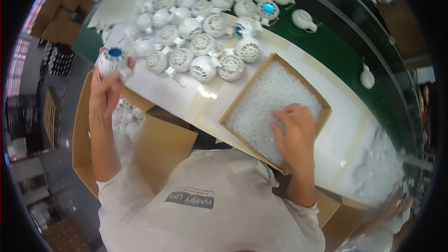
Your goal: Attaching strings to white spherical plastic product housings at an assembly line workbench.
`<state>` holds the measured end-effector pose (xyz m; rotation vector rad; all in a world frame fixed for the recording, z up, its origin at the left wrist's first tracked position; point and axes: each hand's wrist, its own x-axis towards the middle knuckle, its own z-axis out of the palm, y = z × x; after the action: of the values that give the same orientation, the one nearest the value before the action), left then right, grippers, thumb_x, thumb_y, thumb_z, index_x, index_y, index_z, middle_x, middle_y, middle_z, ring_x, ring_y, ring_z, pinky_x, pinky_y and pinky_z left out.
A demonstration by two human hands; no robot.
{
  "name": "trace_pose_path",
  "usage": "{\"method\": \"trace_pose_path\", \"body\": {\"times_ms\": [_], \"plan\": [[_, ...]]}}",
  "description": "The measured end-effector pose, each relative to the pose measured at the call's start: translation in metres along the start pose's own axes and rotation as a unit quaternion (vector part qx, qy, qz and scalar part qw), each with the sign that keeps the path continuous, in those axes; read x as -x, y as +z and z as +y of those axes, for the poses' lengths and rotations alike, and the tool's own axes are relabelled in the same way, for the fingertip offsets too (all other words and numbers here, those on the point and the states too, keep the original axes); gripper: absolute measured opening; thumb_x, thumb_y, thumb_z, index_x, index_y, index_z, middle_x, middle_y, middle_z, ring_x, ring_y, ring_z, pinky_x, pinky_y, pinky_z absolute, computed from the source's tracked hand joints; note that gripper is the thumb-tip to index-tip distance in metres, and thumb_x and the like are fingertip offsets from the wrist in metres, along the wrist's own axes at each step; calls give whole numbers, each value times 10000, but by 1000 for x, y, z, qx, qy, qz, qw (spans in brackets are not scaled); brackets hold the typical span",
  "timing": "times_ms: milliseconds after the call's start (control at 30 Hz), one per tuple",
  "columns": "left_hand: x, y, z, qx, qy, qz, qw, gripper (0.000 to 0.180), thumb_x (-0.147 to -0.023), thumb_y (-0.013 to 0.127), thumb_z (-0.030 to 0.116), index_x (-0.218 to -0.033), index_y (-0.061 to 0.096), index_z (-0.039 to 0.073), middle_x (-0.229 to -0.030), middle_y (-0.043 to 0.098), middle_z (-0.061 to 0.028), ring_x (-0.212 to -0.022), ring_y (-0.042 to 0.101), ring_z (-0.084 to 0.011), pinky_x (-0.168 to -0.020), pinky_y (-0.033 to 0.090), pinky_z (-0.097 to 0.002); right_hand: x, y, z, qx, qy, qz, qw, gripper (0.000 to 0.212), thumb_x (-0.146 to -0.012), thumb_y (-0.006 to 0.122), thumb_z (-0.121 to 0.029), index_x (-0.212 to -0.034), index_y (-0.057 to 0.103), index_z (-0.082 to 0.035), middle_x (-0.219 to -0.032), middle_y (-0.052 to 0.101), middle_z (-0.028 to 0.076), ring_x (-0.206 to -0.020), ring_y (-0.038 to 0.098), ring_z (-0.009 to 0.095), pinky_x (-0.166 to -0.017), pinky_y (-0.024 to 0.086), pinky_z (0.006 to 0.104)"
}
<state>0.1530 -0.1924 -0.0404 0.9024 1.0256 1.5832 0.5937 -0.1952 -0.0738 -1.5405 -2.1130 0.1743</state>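
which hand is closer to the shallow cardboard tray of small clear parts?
Right. The right hand is inside the cardboard tray, fingers on the small clear parts. The left hand is off to the tray's left, raised, holding a round white fan housing.

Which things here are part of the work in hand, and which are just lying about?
In hand:
left hand holding a round white housing with a blue centre
right hand reaching into the shallow cardboard box of small clear parts

Lying about:
heap of white housings on the table
open carton below the table edge
lone housings on the green belt
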Motion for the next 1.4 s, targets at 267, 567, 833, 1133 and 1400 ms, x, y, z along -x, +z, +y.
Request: {"method": "trace_pose_path", "body": {"times_ms": [267,567,833,1133,1400], "plan": [[13,117,-64,202,-180,-111,956,863,-769,777,121,-1492,317,230,-1405,475,-173,-1292,503,-383,-1053,456,-459,-5,3,42,-44,-12,-76,996,78,-762,745,-21,-836,732,-45,-766,665,83,-799,606,255,-709,484,368],[-2,199,-120,283,-318,-286,858,787,-828,763,190,-1478,325,251,-1390,485,-176,-1176,571,-420,-849,554,-391,4,-23,48,-367,131,-21,921,153,-793,742,57,-935,752,0,-806,702,91,-780,641,156,-663,485,279],[11,212,-138,190,-250,-316,895,424,-943,649,211,-1312,466,108,-1204,595,-168,-966,677,-337,-751,576,-354,-11,-22,31,-552,165,16,817,200,-790,737,106,-982,725,49,-909,713,118,-824,653,169,-749,527,279],[25,211,-131,18,-147,-340,929,260,-991,583,254,-1078,583,9,-1122,585,-171,-930,685,-316,-719,586,-396,-18,-3,15,-605,199,-10,771,183,-825,723,98,-1000,709,50,-930,704,118,-856,659,166,-792,534,270],[22,212,-131,-44,-93,-375,921,176,-939,631,107,-1073,640,-7,-1092,606,-122,-971,643,-207,-841,516,-337,-15,-7,17,-609,164,-23,775,165,-831,726,88,-989,711,45,-933,701,114,-862,651,158,-770,527,277]]}}
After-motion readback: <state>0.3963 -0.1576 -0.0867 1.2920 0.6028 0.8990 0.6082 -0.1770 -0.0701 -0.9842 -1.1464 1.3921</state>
